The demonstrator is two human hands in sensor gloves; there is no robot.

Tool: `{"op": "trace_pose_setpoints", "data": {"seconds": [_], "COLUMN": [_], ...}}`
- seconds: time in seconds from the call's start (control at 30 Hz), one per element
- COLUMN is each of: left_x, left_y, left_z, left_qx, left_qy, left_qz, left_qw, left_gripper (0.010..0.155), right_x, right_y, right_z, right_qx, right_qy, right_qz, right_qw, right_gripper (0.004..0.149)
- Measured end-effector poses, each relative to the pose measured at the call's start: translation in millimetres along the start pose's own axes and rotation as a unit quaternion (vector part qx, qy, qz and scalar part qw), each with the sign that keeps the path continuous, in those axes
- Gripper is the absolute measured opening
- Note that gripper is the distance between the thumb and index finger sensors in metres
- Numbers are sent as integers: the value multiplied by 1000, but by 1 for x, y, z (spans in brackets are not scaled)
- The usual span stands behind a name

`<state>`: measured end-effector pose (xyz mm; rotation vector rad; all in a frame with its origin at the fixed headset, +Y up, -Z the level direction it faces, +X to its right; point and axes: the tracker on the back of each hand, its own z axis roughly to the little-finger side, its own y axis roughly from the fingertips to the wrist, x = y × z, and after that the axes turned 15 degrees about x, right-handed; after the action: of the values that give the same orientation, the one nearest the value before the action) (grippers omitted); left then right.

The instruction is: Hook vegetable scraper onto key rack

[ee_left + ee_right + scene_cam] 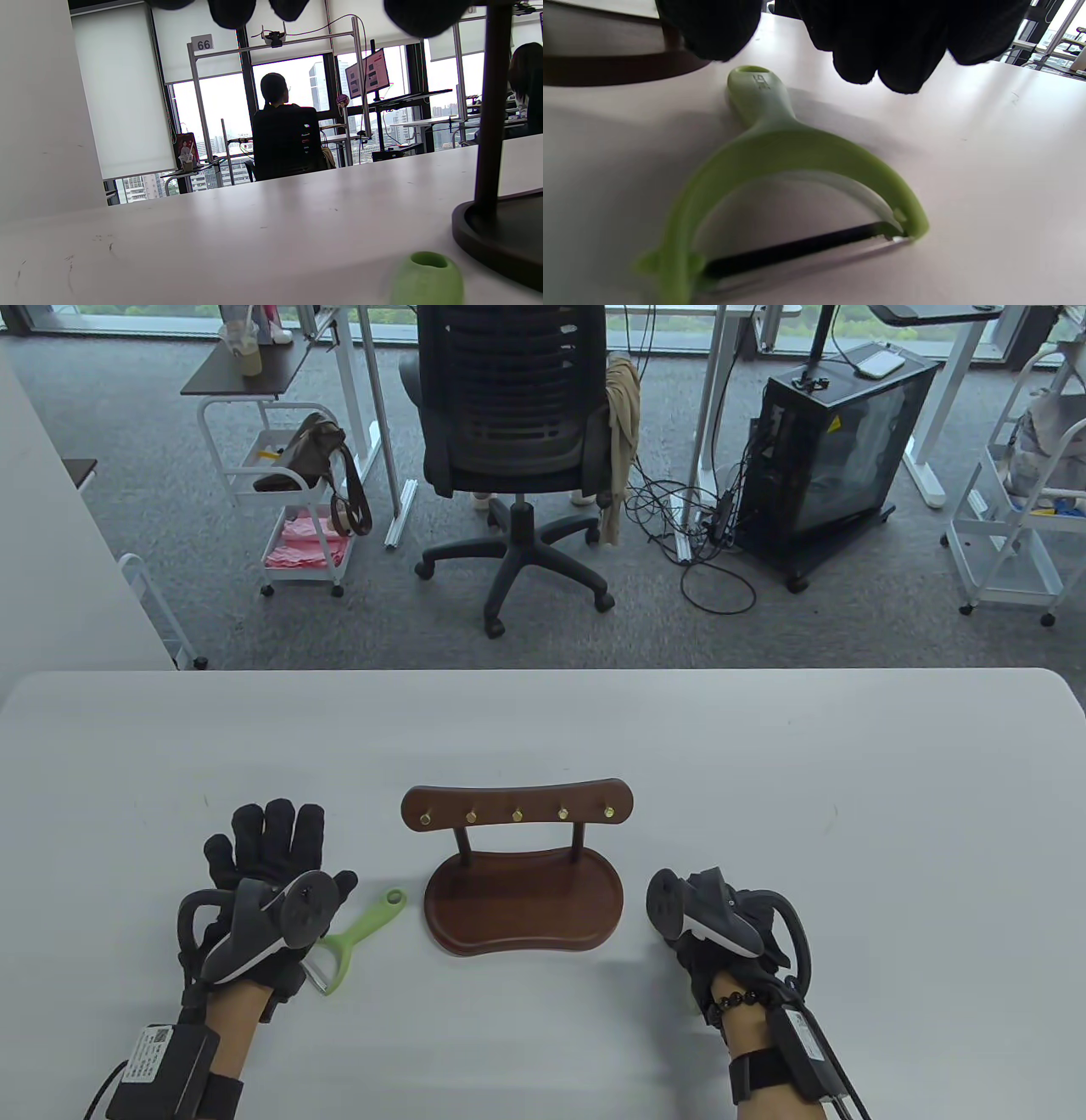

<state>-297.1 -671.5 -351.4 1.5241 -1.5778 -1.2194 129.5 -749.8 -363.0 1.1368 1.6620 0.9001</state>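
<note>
The vegetable scraper [361,931] lay flat on the white bench [543,729], just left of the key rack [519,861] and not hooked onto it. Its long axis ran on a diagonal, from near-left to far-right. The ring end of the green handle pointed up and to the right, toward the left edge of the rack's wooden base, close to it but apart. The wide forked head with the blade pointed back toward the person, and part of it was hidden under the tracker on the left hand [259,869].

The left hand rested palm down on the bench beside the scraper, its fingers [276,827] stretched out flat and spread, gripping nothing. The right hand [721,933] sat on the bench to the right of the rack's base, well apart from the scraper. Its tracker covered the fingers in the table view, so I could not tell whether they were curled or loose.

The rack stood upright at the middle of the bench, its crossboard carrying a row of five brass hooks [517,814] that faced the person.

In the right wrist view the scraper [780,161] filled the frame, blade edge nearest the camera and handle ring farthest. In the left wrist view only the rounded ring end [426,277] showed, blurred, beside the rack's dark base [496,237].
</note>
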Motion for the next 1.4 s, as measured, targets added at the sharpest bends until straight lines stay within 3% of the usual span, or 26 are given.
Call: {"op": "trace_pose_setpoints", "data": {"seconds": [0.67,1.03,1.4], "left_x": [0,0,0], "left_y": [0,0,0], "left_z": [-1,-1,0], "left_qx": [1,0,-2], "left_qy": [-3,-2,-1], "left_qz": [2,2,-1], "left_qw": [1000,1000,1000], "left_gripper": [82,82,82], "right_x": [-16,-16,26], "right_y": [-12,-13,8], "right_z": [-24,-23,-25], "right_qx": [8,16,23], "right_qy": [92,82,63], "right_qz": [-39,-25,113], "right_qw": [995,996,991], "right_gripper": [63,65,68]}}
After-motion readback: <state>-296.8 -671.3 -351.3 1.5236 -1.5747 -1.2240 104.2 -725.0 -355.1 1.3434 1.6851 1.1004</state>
